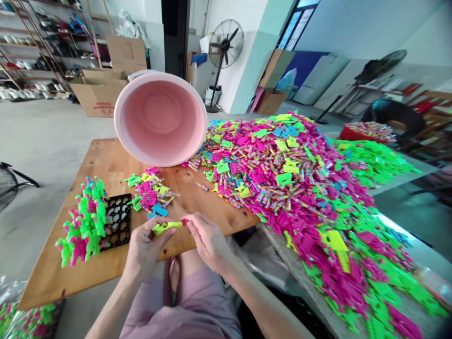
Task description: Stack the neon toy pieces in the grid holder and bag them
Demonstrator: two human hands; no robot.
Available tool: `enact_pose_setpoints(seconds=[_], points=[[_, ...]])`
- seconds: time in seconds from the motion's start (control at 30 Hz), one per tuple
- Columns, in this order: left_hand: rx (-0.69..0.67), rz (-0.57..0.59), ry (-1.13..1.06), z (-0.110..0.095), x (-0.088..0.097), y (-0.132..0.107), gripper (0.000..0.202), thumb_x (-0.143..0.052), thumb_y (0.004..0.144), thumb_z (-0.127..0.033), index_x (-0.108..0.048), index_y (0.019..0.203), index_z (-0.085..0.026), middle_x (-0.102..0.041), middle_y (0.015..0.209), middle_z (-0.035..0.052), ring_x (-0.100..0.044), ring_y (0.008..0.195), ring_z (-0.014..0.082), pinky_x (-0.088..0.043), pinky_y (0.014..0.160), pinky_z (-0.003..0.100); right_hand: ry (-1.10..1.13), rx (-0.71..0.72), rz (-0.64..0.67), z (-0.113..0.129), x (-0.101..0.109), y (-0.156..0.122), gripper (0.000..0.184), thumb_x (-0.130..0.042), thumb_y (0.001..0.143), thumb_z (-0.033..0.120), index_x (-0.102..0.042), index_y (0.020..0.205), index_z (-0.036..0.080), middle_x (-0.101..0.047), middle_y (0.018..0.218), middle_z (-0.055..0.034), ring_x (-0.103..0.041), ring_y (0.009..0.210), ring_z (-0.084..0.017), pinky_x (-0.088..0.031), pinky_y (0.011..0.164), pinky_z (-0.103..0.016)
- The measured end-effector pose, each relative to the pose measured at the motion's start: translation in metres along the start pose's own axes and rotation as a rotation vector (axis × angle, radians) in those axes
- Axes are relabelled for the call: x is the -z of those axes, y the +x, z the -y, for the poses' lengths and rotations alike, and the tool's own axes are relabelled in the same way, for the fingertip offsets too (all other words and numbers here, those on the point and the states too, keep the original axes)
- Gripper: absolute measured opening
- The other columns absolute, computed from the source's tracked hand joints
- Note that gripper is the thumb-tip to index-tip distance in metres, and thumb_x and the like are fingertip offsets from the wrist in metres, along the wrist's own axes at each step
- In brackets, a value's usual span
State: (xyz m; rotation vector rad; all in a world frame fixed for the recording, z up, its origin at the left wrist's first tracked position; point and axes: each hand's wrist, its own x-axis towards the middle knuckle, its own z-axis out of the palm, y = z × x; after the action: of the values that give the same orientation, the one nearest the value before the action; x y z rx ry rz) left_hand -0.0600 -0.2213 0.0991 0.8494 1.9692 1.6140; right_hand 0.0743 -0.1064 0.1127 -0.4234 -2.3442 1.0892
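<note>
My left hand pinches a small yellow plastic toy piece above the front edge of the wooden table. At the toy's right end, the fingertips of my right hand are closed on a small red part, which touches the yellow piece. Just beyond my hands lies a small heap of pink, yellow, green and blue toy pieces. To the left, a black grid tray holds several assembled green and pink toys standing upright.
A pink tub lies tipped on its side at the wooden table's far edge, its mouth facing me. A large pile of colourful toy pieces spreads over the right side. Standing fans and cardboard boxes are farther back.
</note>
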Motion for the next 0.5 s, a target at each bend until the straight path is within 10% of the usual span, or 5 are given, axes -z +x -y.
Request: enact_pose_setpoints(seconds=[0.23, 0.5], points=[[0.046, 0.023, 0.014, -0.004, -0.004, 0.000, 0.027, -0.076, 0.064, -0.042, -0.072, 0.075, -0.018, -0.051, 0.049, -0.0048, -0.040, 0.043, 0.0082, -0.030, 0.041, 0.019, -0.133, 0.052, 0.010, -0.004, -0.002, -0.002, 0.025, -0.033, 0.103, 0.029, -0.056, 0.109, 0.020, -0.063, 0.093, -0.0071, -0.062, 0.088, -0.019, -0.049, 0.078, -0.030], [0.121, -0.009, -0.089, 0.002, -0.009, -0.001, 0.032, -0.076, 0.068, -0.042, -0.068, 0.081, -0.014, -0.057, 0.060, -0.0027, -0.047, 0.054, 0.0092, -0.036, 0.049, 0.019, -0.620, 0.212, 0.113, -0.021, -0.012, 0.008, 0.052, -0.052, 0.087, 0.064, -0.049, 0.102, 0.015, -0.059, 0.087, -0.0107, -0.061, 0.081, -0.027, -0.047, 0.068, -0.036]])
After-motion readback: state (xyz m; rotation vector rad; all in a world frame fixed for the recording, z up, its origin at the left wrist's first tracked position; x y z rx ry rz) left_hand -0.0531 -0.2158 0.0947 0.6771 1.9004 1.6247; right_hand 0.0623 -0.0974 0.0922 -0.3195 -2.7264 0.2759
